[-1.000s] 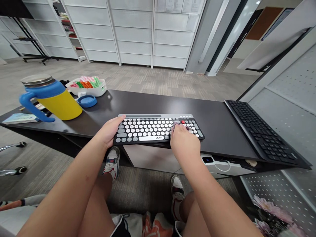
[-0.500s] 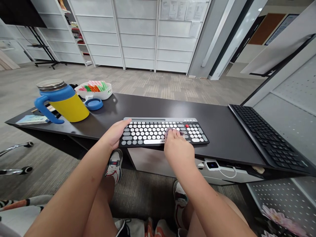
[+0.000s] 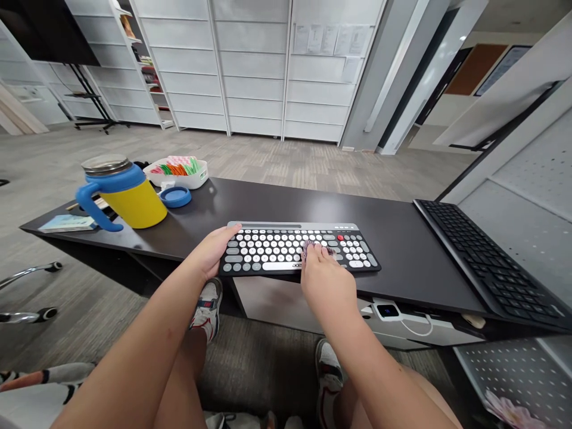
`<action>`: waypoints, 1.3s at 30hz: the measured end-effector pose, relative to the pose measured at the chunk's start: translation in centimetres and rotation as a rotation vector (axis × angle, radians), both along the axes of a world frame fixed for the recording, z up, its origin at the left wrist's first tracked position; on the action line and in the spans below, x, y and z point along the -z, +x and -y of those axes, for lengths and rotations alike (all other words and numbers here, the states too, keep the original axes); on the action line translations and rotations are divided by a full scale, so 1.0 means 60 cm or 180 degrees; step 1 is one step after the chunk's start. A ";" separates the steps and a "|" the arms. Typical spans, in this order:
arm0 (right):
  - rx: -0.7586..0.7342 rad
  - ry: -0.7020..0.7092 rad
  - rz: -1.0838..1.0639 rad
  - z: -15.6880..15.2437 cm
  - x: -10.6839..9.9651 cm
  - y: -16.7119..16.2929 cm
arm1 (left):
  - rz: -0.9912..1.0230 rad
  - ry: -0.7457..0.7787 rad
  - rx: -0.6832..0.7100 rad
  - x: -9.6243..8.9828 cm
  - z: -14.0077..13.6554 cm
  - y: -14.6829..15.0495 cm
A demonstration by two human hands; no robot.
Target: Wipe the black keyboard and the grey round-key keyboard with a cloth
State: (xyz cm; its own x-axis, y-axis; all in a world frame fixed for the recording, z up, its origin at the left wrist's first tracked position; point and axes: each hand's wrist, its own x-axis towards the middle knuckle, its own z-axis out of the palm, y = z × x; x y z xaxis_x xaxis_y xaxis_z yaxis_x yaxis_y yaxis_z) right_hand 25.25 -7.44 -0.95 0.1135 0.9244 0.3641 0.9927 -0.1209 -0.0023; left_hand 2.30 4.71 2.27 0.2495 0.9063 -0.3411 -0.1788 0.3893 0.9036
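Note:
A keyboard (image 3: 268, 250) with round white and grey keys and one red key lies near the front edge of the dark desk. My left hand (image 3: 216, 250) grips its left end, thumb on top and fingers hidden beneath. Over the keys right of the middle, my right hand (image 3: 328, 277) is closed on a small dark patterned cloth (image 3: 331, 251), pressing it to the keys. Most of that cloth is hidden under my fingers.
A yellow and blue mug (image 3: 138, 199), a blue lid (image 3: 176, 196) and a white basket (image 3: 196, 177) of colourful packets stand at the left. A large black keyboard (image 3: 487, 256) lies at the right. Below the front edge is a small lit-screen device (image 3: 387, 311) with a white cable.
My head view has tilted up slightly, so everything sits a little lower in the picture. Both hands stay at nearly the same places on the keyboard.

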 end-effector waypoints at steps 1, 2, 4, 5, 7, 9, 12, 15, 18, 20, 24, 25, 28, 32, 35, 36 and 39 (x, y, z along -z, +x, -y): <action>-0.0015 -0.0006 0.0003 0.001 0.000 0.000 | 0.0007 0.0008 0.0012 -0.001 0.001 0.000; -0.0034 -0.0006 0.0005 0.002 0.001 0.000 | 0.0012 0.0021 0.0022 -0.001 0.001 0.000; -0.0074 0.0020 -0.0002 0.003 0.004 0.000 | -0.0007 0.0042 0.0007 -0.002 0.002 0.001; -0.0091 0.0047 -0.0002 0.004 0.006 -0.001 | -0.0024 0.0043 -0.0011 -0.002 0.003 0.001; -0.0116 0.0136 0.0029 0.005 0.013 -0.002 | -0.0062 0.0021 -0.0056 -0.003 0.004 0.001; -0.0131 0.0285 0.0122 0.004 0.020 -0.006 | -0.0083 0.0011 -0.0064 -0.004 0.005 0.001; -0.0203 0.0552 0.0305 0.004 0.029 -0.012 | -0.0069 0.0023 -0.0050 -0.004 0.005 0.001; -0.0316 0.0680 0.0368 0.006 0.032 -0.017 | -0.0003 0.0064 -0.0023 -0.003 0.006 -0.001; -0.0434 0.0728 0.0299 0.010 0.029 -0.018 | 0.0040 0.0062 -0.0064 -0.003 0.007 -0.001; -0.0484 0.0775 0.0264 0.012 0.026 -0.017 | 0.0063 0.0043 -0.0082 -0.005 0.009 0.000; -0.0538 0.0877 0.0239 0.017 0.023 -0.015 | 0.0027 0.0039 -0.0068 -0.009 0.010 0.001; -0.0593 0.0901 0.0222 0.018 0.023 -0.016 | 0.0021 0.0038 -0.0064 -0.009 0.010 0.000; -0.0782 0.0974 0.0134 0.022 0.027 -0.024 | 0.0049 0.0043 -0.0021 -0.007 0.008 -0.002; -0.1005 0.1148 -0.0010 0.030 0.030 -0.047 | 0.0048 0.0074 0.0017 0.000 0.006 -0.005; -0.1186 0.1219 -0.0121 0.036 0.027 -0.064 | 0.0030 0.0075 -0.0029 0.002 0.006 -0.006; -0.1225 0.1209 -0.0144 0.037 0.026 -0.067 | 0.0028 0.0073 -0.0037 0.002 0.006 -0.006; -0.1301 0.1189 -0.0217 0.038 0.021 -0.069 | 0.0038 0.0072 -0.0012 0.001 0.006 -0.006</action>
